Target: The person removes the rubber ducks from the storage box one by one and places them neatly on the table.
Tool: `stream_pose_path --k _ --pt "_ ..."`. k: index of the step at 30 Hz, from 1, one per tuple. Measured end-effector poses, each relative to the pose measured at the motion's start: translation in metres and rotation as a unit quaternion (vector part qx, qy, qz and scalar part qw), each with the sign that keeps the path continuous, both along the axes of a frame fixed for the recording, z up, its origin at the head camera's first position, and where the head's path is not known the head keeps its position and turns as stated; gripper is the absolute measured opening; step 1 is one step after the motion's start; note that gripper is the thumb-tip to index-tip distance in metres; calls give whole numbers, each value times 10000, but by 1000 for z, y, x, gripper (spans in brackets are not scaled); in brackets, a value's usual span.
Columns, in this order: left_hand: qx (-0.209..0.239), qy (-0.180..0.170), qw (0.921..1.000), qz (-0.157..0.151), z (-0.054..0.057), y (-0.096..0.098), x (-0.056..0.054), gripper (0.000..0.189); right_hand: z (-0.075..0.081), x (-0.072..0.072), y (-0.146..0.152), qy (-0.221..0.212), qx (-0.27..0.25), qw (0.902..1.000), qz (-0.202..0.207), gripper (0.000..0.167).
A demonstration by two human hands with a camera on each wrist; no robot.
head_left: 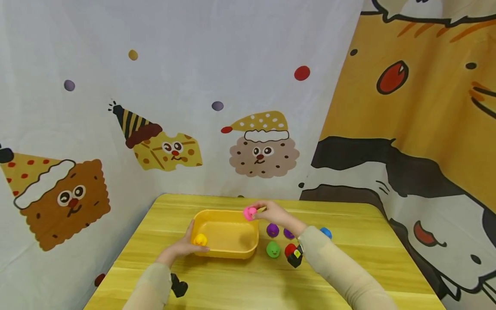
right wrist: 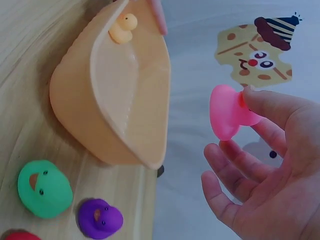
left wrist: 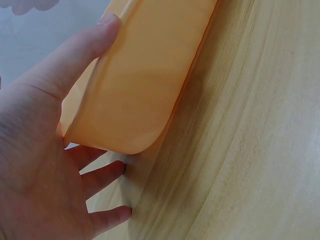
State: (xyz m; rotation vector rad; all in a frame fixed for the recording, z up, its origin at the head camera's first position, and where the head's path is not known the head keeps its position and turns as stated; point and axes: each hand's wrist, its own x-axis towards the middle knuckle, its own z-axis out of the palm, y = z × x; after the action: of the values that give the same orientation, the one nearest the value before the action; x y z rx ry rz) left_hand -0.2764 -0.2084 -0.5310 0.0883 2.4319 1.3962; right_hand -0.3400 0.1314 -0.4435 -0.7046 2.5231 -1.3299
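My right hand (head_left: 273, 214) pinches a pink rubber duck (head_left: 249, 212) between thumb and fingers, raised over the right back corner of a yellow plastic basin (head_left: 226, 254). In the right wrist view the pink duck (right wrist: 225, 112) lies sideways in the grasp, the lower fingers loosely bent. The left hand (head_left: 179, 249) grips the basin's left front corner; its thumb (left wrist: 102, 37) lies over the rim and the other fingers spread around the left end. Inside the basin, at that same corner, sits a yellow rubber duck (head_left: 200, 240).
Right of the basin stand a purple duck (head_left: 273, 230), a second purple duck (head_left: 288, 233), a green duck (head_left: 273, 249), a red duck (head_left: 289, 249) and a blue duck (head_left: 326, 233). The right forearm partly covers some. A printed cloth (head_left: 186, 86) hangs behind the wooden table (head_left: 232, 284).
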Motion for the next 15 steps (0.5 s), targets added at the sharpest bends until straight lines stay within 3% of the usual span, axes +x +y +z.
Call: stream_pose_path --k 15 --pt "89 -3 9999 -112 2 0 2 131 0 8 45 65 75 9997 -219 34"
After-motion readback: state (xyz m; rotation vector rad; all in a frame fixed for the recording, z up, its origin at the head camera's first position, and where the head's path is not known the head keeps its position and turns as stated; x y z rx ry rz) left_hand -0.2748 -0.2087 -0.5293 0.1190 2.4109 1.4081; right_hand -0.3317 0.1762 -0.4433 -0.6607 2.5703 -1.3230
